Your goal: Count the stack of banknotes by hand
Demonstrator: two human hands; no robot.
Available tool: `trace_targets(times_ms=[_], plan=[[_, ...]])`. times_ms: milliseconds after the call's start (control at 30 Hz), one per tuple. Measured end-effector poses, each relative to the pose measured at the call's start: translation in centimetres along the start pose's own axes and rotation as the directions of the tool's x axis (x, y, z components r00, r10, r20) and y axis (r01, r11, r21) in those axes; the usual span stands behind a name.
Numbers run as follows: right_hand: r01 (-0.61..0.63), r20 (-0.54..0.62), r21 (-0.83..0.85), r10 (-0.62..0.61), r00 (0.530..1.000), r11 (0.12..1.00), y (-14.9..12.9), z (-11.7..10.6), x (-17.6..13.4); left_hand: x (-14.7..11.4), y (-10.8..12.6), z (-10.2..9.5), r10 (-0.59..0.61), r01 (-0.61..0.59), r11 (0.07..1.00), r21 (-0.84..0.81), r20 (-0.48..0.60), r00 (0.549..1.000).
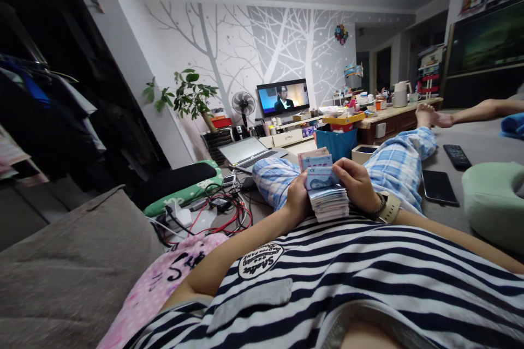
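Observation:
In front of my striped shirt, my left hand is closed on the left side of some banknotes, which are blue in front with pinkish ones behind. My right hand, with a watch at its wrist, pinches the right edge of the notes between thumb and fingers. Just below them, a thick stack of banknotes rests against my belly, its layered edges facing me. The lower fingers of both hands are partly hidden behind the money.
Left of my legs lie an open laptop and tangled cables. On the right are a remote control, a black phone and a green neck pillow. Another person's bare leg stretches in from the right. A cluttered table stands beyond.

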State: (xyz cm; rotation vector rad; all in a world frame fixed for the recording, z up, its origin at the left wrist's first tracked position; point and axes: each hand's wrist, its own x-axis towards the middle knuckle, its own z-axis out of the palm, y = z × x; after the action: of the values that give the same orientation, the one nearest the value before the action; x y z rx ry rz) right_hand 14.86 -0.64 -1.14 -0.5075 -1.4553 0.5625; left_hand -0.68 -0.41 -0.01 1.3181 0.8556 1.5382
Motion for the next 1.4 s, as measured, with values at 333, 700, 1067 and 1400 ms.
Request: trace_targets(times_ms=[333, 700, 1067, 1400], plan=[[-0.008, -0.003, -0.016, 0.008, 1.0, 1.0, -0.5, 0.1, 0.0, 0.4, -0.7, -0.4, 0.07, -0.073, 0.992, 0.105, 0.032, 0.997], [-0.02, 0.005, -0.015, 0.02, 1.0, 1.0, -0.2, 0.0, 0.0, 0.3, -0.3, 0.6, -0.103, 0.115, 0.964, -0.239, 0.061, 0.993], [-0.011, -0.004, -0.017, 0.011, 1.0, 1.0, -0.2, -0.1, 0.0, -0.3, 0.8, 0.9, -0.13, 0.128, 0.967, -0.221, 0.001, 0.991], [-0.05, 0.044, -0.005, 0.05, 0.998, 0.999, -0.6, -0.2, -0.2, -0.4, 1.4, 0.9, -0.196, 0.185, 0.941, -0.283, -0.012, 0.981]])
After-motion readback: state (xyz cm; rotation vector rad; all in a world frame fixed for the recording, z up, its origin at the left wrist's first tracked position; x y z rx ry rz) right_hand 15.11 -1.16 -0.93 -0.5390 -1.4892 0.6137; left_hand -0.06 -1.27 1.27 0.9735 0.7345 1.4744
